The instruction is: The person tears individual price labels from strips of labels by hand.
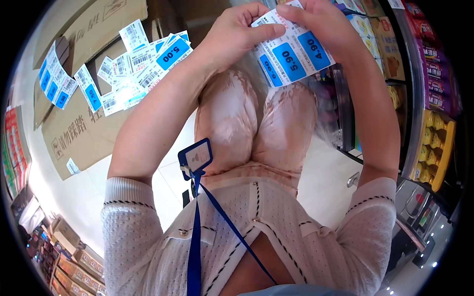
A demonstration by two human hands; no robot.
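Between my two hands, above my knees, is a sheet of price labels [295, 52] with blue boxes reading 4.90, 5.90 and 6.90. My left hand [249, 28] pinches its left side, thumb across the front. My right hand [316, 17] grips the top edge, its thumb near the upper middle; the other fingers are partly behind the paper. To the left, a spread of loose price labels [140, 66] lies overlapping on cardboard, one showing 5.00. A curled label strip [55, 79] lies farther left, and a narrower label strip [89, 89] is beside it.
Flattened cardboard boxes [69, 133] with printed Chinese characters cover the floor area at left. Shelves at right hold purple packets [434, 74] and a yellow tray [447, 155] of small round goods. A blue lanyard with a badge [195, 157] hangs over my lap.
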